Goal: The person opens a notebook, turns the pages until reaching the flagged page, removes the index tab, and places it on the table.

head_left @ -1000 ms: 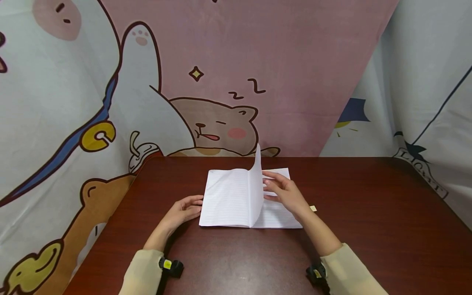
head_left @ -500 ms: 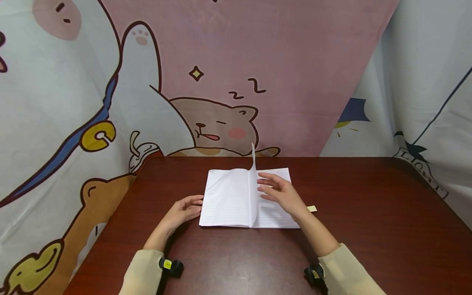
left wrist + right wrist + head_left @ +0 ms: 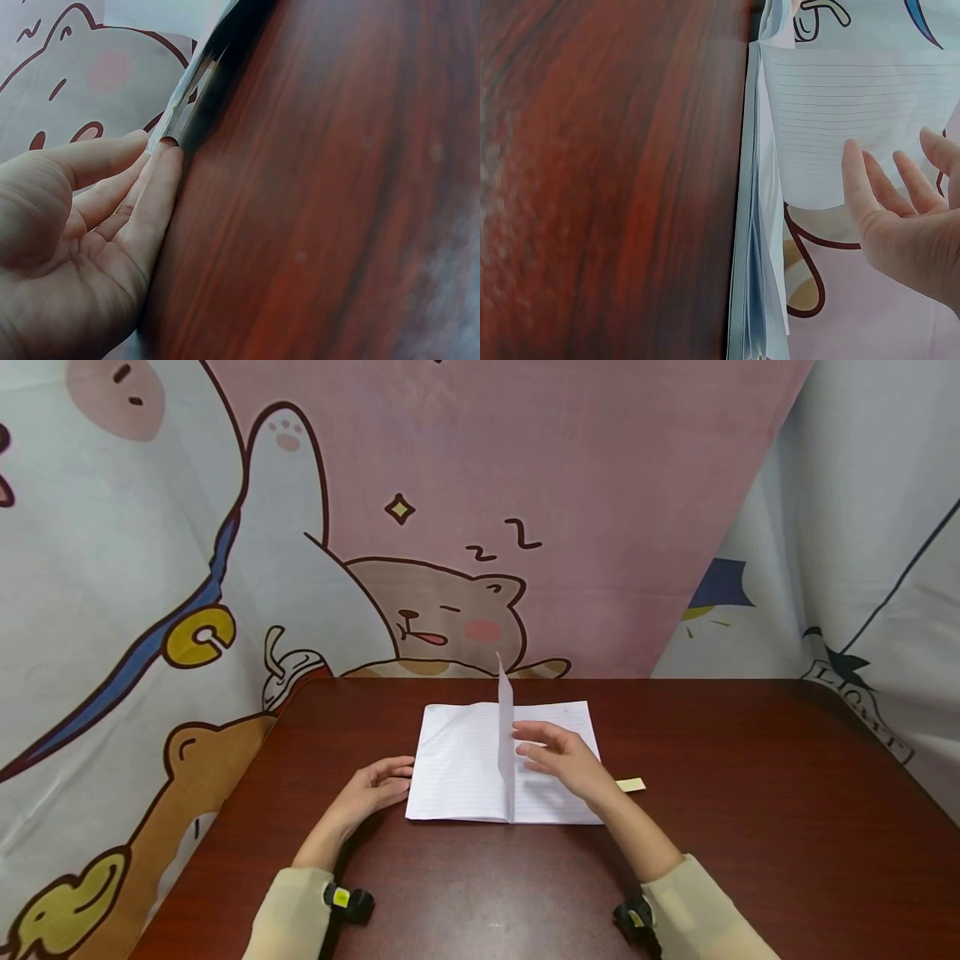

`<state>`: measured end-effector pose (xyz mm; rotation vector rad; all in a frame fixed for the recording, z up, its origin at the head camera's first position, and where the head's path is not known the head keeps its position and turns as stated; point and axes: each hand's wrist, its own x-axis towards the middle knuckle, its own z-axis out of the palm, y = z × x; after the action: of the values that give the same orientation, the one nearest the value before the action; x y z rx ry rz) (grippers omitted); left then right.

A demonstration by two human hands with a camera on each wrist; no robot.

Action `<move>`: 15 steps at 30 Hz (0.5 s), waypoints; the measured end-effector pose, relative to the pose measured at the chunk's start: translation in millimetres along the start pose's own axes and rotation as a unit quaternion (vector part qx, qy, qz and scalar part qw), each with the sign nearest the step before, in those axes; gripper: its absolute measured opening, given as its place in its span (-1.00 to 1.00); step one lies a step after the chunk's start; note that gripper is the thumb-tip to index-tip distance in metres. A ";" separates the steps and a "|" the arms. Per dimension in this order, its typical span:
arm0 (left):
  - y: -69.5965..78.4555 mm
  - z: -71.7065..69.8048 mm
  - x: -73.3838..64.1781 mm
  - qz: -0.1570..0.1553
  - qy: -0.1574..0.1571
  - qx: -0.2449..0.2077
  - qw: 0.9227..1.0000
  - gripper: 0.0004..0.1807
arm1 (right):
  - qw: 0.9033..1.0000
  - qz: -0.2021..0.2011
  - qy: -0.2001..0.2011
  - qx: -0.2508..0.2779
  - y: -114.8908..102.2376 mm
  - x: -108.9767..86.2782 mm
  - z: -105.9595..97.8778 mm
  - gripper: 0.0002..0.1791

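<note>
An open lined notebook (image 3: pixel 457 768) lies on the dark red-brown table. One page (image 3: pixel 506 718) stands nearly upright along its middle fold. My right hand (image 3: pixel 566 760) hovers over the right half, fingers spread and gently bent, their tips close to the standing page; whether they touch it I cannot tell. The right wrist view shows this hand (image 3: pixel 911 217) holding nothing, in front of the lined page (image 3: pixel 855 127). At the notebook's left edge, my left hand (image 3: pixel 371 789) rests with its fingertips against the edge. In the left wrist view its thumb and fingers (image 3: pixel 154 199) meet that edge.
A small pale yellow tab (image 3: pixel 632 784) sticks out at the notebook's right side, partly behind the right forearm. The wooden table (image 3: pixel 750 793) reaches back to a hanging cloth (image 3: pixel 600 485) printed with cartoon animals. A black camera (image 3: pixel 348 903) sits on the left wrist.
The page swings leftward from leaning right to standing nearly upright, tipped slightly left. My right hand moves left and a little toward me, baring more of the yellow tab. My left hand stays still.
</note>
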<state>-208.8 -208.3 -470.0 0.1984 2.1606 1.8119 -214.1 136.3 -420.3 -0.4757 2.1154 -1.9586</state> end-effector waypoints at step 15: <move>-0.5 -0.7 -0.2 0.005 -0.003 -0.006 1.000 -0.43 | 0.995 0.051 -0.071 -0.042 8.5 1.2 10.1 -0.51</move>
<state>-208.8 -209.1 -470.3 0.2121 2.1480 1.8255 -212.2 127.1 -429.5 -0.4963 2.0970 -1.7334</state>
